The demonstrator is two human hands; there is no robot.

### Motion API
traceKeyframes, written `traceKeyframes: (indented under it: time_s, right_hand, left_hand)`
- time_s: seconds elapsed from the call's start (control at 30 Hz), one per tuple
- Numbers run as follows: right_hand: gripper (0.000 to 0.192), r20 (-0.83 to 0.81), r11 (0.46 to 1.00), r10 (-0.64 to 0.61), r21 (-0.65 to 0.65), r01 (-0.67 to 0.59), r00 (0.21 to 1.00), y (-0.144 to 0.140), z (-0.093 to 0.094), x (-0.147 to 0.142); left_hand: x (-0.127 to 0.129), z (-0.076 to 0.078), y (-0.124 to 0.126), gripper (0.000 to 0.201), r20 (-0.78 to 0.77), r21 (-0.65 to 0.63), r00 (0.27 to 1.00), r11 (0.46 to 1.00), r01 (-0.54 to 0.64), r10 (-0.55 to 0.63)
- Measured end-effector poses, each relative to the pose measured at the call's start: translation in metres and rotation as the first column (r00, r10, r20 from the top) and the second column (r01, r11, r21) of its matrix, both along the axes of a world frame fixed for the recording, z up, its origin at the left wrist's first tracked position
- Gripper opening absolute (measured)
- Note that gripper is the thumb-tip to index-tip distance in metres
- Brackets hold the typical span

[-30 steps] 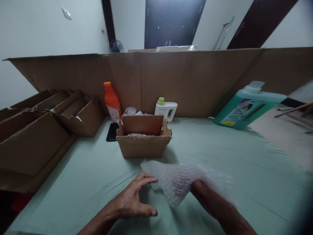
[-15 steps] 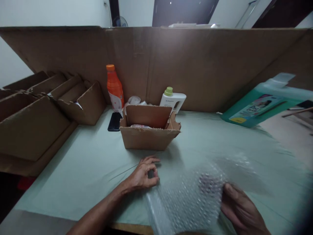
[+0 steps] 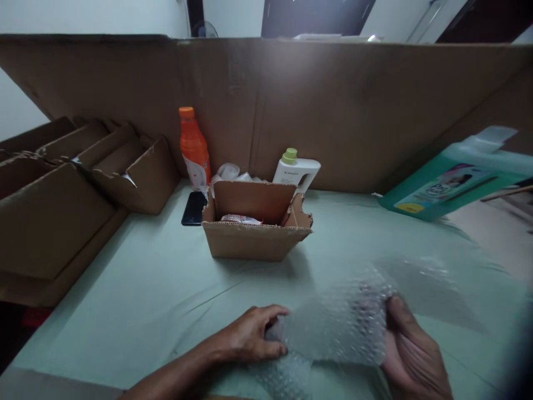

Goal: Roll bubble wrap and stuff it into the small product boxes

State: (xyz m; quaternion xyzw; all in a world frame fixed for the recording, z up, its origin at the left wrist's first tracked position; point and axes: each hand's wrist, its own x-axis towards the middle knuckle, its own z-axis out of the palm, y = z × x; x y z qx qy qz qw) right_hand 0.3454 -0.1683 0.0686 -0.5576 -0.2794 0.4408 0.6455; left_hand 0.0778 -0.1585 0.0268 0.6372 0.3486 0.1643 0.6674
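Your left hand [image 3: 254, 336] pinches one edge of a bubble wrap sheet [image 3: 333, 328] on the green cloth [image 3: 145, 289]; your right hand [image 3: 410, 355] grips the other. Bottle labels are unreadable.

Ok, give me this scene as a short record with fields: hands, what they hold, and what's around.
left hand: grips left edge of bubble wrap
right hand: grips its right edge
bubble wrap: held just above green cloth
box: open, behind the hands, a packet inside
behind box: orange bottle, white bottle, phone
right: green jug, tilted
left: cardboard boxes
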Motion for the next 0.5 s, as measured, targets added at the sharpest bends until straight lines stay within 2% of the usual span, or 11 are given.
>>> traceKeyframes:
  time_s: [0.03, 0.1, 0.17, 0.2, 0.27, 0.3, 0.37, 0.43, 0.5]
  right_hand:
    - [0.032, -0.021, 0.999, -0.046, -0.014, 0.046, 0.999, -0.001, -0.002, 0.006]
    - [0.033, -0.019, 0.994, -0.085, -0.073, 0.083, 0.996, -0.005, -0.011, 0.016]
    - [0.035, 0.157, 0.984, 0.048, -0.178, -0.019, 0.987, -0.011, -0.025, 0.022]
    - [0.039, 0.284, 0.966, 0.15, -0.247, -0.079, 0.947, -0.014, -0.032, 0.024]
    - [0.052, 0.553, 0.939, 0.275, -0.33, -0.097, 0.786, -0.019, -0.042, 0.03]
    - [0.06, 0.677, 0.949, 0.264, -0.311, -0.058, 0.687, -0.018, -0.043, 0.032]
    - [0.07, 0.846, 0.985, 0.146, -0.175, 0.008, 0.513, -0.011, -0.038, 0.031]
    - [0.069, 0.906, 0.996, 0.086, -0.069, -0.056, 0.415, 0.009, -0.025, 0.021]
    - [0.071, 0.914, 0.974, 0.146, -0.066, -0.216, 0.38, 0.04, -0.013, -0.001]
  left_hand:
    - [-0.008, 0.001, 0.0, 0.059, 0.025, -0.009, 1.0, 1.0, -0.01, 0.011]
    - [-0.035, 0.006, 0.003, 0.055, 0.017, -0.012, 0.997, 0.998, -0.069, 0.069]
    - [-0.068, 0.011, 0.01, 0.059, -0.115, 0.067, 0.981, 0.987, -0.147, 0.154]
    - [-0.084, 0.014, 0.013, 0.059, -0.201, 0.155, 0.957, 0.972, -0.178, 0.207]
    - [-0.113, 0.018, 0.021, 0.052, -0.319, 0.383, 0.876, 0.895, -0.23, 0.362]
    - [-0.125, 0.02, 0.025, 0.046, -0.327, 0.481, 0.828, 0.835, -0.268, 0.455]
    - [-0.14, 0.023, 0.036, 0.044, -0.258, 0.591, 0.736, 0.705, -0.392, 0.626]
    - [-0.144, 0.023, 0.052, 0.058, -0.16, 0.581, 0.655, 0.606, -0.543, 0.739]
    - [-0.136, 0.016, 0.072, 0.079, -0.078, 0.511, 0.627, 0.571, -0.642, 0.775]
